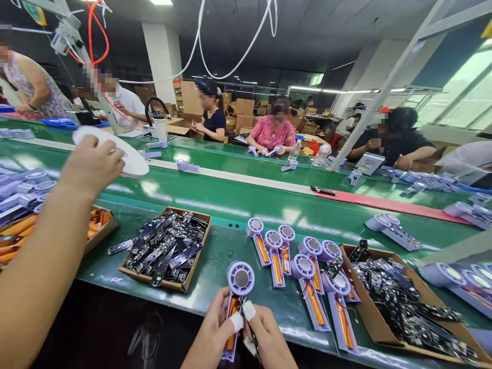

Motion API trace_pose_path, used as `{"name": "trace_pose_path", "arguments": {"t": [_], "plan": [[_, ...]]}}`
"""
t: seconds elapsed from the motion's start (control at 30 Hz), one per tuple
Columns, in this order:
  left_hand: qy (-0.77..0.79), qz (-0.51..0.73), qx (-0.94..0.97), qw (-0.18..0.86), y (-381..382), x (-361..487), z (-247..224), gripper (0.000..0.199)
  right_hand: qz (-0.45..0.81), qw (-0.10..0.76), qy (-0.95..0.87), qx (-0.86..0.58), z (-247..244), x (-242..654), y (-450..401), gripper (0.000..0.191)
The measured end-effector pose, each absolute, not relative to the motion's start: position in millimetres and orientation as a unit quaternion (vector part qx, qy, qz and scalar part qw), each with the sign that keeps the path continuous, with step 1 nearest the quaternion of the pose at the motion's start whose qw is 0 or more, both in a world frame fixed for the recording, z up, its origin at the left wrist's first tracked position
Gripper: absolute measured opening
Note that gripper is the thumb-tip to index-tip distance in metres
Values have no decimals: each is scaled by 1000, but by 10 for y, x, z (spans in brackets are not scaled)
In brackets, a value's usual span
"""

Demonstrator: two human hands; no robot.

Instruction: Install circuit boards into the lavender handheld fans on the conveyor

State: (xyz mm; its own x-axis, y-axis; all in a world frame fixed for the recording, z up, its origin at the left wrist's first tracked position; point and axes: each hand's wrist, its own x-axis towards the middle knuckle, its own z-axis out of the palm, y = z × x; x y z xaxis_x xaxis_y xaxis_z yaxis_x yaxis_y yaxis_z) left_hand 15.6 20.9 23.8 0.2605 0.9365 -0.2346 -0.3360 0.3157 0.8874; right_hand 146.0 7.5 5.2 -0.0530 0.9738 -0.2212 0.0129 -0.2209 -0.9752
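Note:
Near the bottom centre, my left hand is closed round a lilac fan unit with a round head and an orange battery in its handle. Close against it on the right, my right hand pinches a narrow dark part, probably a circuit board, beside the handle. White coverings sit on both thumbs. Several similar fan units with orange batteries lie on the green table to the right. Cardboard trays of black circuit boards stand at left and right.
Another person's arm reaches in from the left, holding a white disc. A green conveyor crosses behind the table, with a black pen-like tool on its divider. More lilac units lie at far left. Several people sit across the line.

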Motion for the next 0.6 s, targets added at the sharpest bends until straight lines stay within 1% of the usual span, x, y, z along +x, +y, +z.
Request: {"name": "trace_pose_path", "arguments": {"t": [0.13, 0.2, 0.3, 0.33, 0.47, 0.53, 0.6], "plan": [[444, 464, 414, 645, 200, 180, 238, 38, 605, 414, -436, -523, 64, 1426, 110, 61], [461, 469, 426, 621, 206, 195, 214, 37, 606, 431, -434, -508, 38, 1404, 116, 59], [482, 462, 431, 607, 223, 224, 195, 34, 587, 476, -420, -503, -52, 1371, 59, 48], [488, 460, 434, 602, 231, 232, 202, 33, 573, 487, -418, -509, -92, 1362, 26, 47], [514, 474, 464, 544, 259, 232, 285, 27, 484, 526, -451, -535, -245, 1361, -74, 62], [520, 471, 465, 540, 262, 215, 321, 29, 436, 545, -463, -546, -281, 1382, -73, 59], [522, 468, 447, 556, 255, 204, 334, 34, 378, 552, -478, -569, -278, 1401, -48, 52]]}}
